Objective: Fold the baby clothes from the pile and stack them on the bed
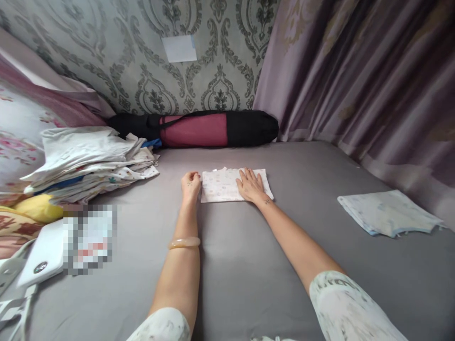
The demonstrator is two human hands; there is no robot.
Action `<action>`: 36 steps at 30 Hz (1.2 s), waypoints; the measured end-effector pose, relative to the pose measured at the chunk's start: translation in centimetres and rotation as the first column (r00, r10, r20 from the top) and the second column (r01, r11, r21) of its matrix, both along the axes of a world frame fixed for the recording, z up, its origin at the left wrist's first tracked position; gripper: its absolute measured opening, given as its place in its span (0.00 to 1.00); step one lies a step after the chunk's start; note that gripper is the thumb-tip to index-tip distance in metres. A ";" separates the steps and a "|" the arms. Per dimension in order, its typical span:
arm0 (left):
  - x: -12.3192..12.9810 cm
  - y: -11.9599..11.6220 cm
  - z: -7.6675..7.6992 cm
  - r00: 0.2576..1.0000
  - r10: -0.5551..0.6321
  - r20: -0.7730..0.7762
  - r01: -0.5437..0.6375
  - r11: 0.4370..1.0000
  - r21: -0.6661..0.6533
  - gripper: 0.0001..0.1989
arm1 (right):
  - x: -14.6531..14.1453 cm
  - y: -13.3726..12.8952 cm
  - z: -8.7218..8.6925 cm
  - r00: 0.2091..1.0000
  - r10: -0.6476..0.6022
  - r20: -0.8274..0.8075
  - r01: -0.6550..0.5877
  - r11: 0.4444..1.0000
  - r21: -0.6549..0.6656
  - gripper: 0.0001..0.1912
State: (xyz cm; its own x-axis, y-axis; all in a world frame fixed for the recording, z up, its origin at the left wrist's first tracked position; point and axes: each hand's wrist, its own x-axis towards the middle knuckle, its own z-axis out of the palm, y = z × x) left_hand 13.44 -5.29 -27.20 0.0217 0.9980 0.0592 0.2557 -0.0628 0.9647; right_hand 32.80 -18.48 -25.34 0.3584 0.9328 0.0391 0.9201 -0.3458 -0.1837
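Mid-frame, the right hand, fingers spread, seems to flatten the folded white patterned fabric; the left hand curls alongside, pinch unclear; smoothing calls for even pressure.

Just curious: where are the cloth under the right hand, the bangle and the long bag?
Cloth (221,186): head view, bare left part.
Bangle (185,243): head view, front of its band.
Long bag (194,130): head view, red middle.

a home: gray sheet around the right hand, patterned wallpaper beyond it, purple curtain off to its right, piled clothes far to its left.
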 end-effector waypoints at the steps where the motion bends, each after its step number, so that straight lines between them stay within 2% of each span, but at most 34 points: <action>1: 0.0 0.0 0.0 1.000 -0.002 -0.003 0.002 1.000 0.002 0.13 | 0.0 0.0 0.1 1.000 0.004 -0.012 -0.004 1.000 -0.004 0.31; 4: 0.0 -0.1 0.1 1.000 -0.009 -0.023 0.009 1.000 0.013 0.13 | 0.4 -0.3 0.8 1.000 -0.004 -0.031 0.004 1.000 0.003 0.32; 6: 0.1 -0.2 0.1 0.998 -0.017 -0.054 0.019 0.999 0.036 0.14 | 1.1 -0.7 0.9 0.999 -0.051 0.005 0.051 0.998 0.032 0.32; 10: 0.4 -0.7 0.5 0.990 -0.029 -0.140 0.045 0.993 0.112 0.14 | 2.7 -1.3 0.3 0.989 -0.143 0.046 0.143 0.990 0.010 0.34; 15: 1.2 -1.9 1.2 0.957 -0.086 -0.276 0.151 0.963 0.225 0.14 | 3.3 -1.3 -0.5 0.990 -0.142 0.020 0.143 0.990 -0.017 0.35; 17: 1.6 -2.4 1.2 0.920 -0.151 -0.362 0.253 0.934 0.254 0.14 | 3.2 -1.3 -0.5 0.990 -0.142 0.006 0.142 0.990 -0.009 0.34; 20: 2.1 -2.8 0.7 0.823 -0.241 -0.514 0.419 0.869 0.263 0.15 | 3.3 -1.3 -0.2 0.991 -0.137 0.001 0.137 0.990 0.026 0.33; 24: 2.4 -3.0 -0.2 0.717 -0.254 -0.649 0.548 0.782 0.299 0.14 | 4.3 -1.2 0.0 0.993 -0.113 0.040 0.107 0.986 0.128 0.26; 27: 2.4 -3.3 -0.1 0.697 -0.223 -0.682 0.530 0.801 0.280 0.14 | 5.6 -1.0 -0.1 0.993 -0.093 0.066 0.081 0.982 0.171 0.21; 30: 2.6 -3.2 0.8 0.661 -0.205 -0.721 0.510 0.828 0.232 0.14 | 6.8 -0.9 -0.6 0.993 -0.101 0.067 0.087 0.978 0.187 0.21; 36: 3.4 -0.8 3.1 0.549 -0.184 -0.816 0.505 0.850 0.149 0.17 | 7.4 -1.1 -0.4 0.995 -0.094 0.032 0.087 0.980 0.178 0.24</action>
